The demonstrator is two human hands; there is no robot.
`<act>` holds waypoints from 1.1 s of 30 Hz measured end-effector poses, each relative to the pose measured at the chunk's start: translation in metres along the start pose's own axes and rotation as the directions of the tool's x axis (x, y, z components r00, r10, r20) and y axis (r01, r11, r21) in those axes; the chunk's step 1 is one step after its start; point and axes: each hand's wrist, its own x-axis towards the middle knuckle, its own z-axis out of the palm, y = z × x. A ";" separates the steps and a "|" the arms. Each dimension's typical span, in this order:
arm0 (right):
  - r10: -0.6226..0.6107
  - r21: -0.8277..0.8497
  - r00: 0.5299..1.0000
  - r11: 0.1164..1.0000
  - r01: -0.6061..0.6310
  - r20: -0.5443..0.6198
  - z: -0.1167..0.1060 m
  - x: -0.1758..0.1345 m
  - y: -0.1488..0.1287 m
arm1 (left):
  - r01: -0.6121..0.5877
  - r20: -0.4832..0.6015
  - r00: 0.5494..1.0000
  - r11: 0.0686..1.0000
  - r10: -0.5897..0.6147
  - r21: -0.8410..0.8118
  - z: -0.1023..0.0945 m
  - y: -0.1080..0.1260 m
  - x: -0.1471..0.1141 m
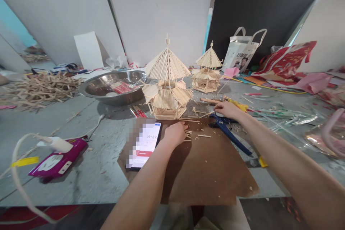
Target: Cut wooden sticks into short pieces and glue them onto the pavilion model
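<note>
Low over a brown board (205, 172), my left hand (175, 133) has its fingers drawn together beside short wooden sticks (188, 136). Whatever its fingertips pinch, if anything, is hidden. My right hand (229, 109) reaches to the board's far right corner, fingers curled down above blue-handled cutters (231, 136). I cannot make out what is in those fingers. Just beyond my left hand stands a pavilion model (168, 95) made of thin sticks, with a pointed roof. A lit phone (147, 145) lies left of my left hand.
A smaller stick pavilion (207, 75) stands behind to the right. On the left are a steel basin (101, 88) with red-and-white packets, a stick pile (40, 88) and a purple power strip (60, 161). Plastic wrappers (293, 116) and a white bag (239, 52) are at right.
</note>
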 end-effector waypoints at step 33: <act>-0.001 -0.266 0.998 0.964 0.016 0.056 0.015 0.018 -0.054 | -0.007 0.012 1.000 1.000 0.007 -0.013 -0.002 -0.002 -0.002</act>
